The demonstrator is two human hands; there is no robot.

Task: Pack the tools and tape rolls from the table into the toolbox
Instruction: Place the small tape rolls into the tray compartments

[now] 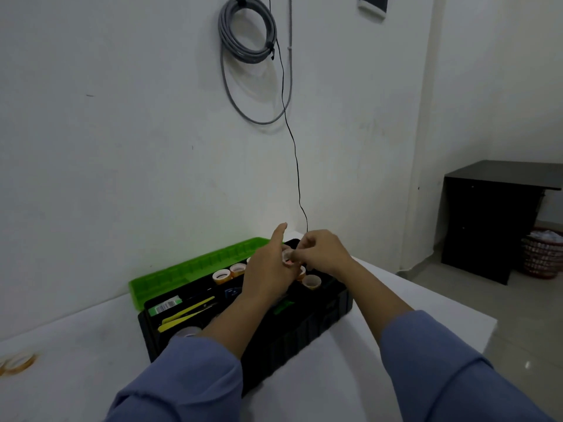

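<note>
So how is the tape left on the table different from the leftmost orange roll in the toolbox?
The table tape lies on the white table, outside the toolbox. The boxed roll sits inside it, by the green lid. The table tape looks thin, see-through and amber. The boxed roll looks chunkier, orange with a pale core. Both are round rings with a hole.
</note>
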